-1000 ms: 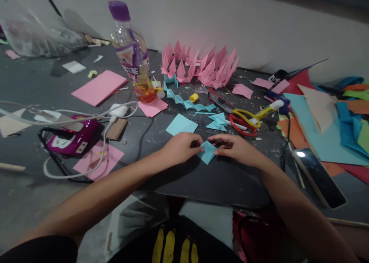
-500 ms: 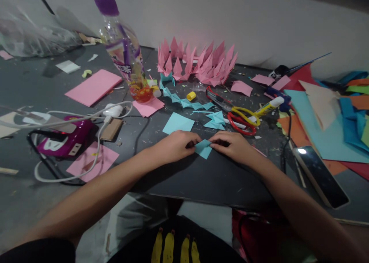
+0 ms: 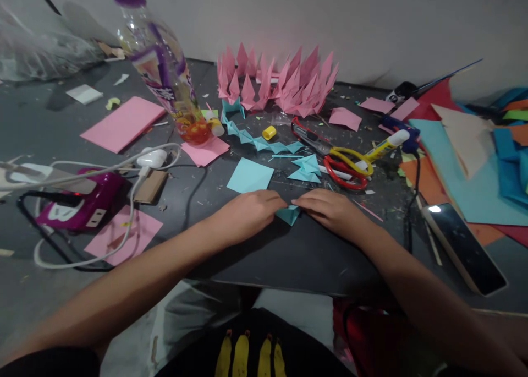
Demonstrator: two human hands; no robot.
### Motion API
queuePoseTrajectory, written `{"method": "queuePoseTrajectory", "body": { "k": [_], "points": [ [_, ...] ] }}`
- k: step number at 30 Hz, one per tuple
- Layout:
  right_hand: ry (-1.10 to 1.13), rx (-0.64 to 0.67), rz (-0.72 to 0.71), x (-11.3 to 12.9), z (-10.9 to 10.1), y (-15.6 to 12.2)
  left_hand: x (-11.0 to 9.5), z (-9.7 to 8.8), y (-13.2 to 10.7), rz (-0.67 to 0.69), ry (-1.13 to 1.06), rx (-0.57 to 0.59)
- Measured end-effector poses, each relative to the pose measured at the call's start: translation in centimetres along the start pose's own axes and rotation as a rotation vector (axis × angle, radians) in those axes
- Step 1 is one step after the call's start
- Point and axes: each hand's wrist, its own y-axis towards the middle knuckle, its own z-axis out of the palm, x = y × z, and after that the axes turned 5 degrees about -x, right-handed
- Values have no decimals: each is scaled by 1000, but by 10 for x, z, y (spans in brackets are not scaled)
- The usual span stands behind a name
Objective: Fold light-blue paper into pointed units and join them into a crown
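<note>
Two hands: left hand (image 3: 251, 211) and right hand (image 3: 325, 209) pinch blue folded paper (image 3: 289, 215) flat, creasing it.
Table (image 3: 289, 267): firm backing.
Scissors (image 3: 348, 173): near, beyond.

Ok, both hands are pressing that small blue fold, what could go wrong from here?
The blue fold is mostly hidden under the left hand and right hand, so its crease may slip crooked. The scissors lie just beyond the right hand; a reach could catch them. The phone lies near the right forearm and might get knocked.

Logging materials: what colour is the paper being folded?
Light blue; the folded paper shows best in the head view.
</note>
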Motion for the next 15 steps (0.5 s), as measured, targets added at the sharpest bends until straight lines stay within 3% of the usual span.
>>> {"method": "queuePoseTrajectory", "body": {
  "k": [6,11,15],
  "points": [
    [-142,149,-51,12,-10,-6,-13,-5,-7,86,228,122],
    [-94,223,54,21,-7,-7,-22,-7,-8,79,313,199],
    [2,215,138,26,-3,-9,-28,-4,-13,86,380,181]
  ]
}}
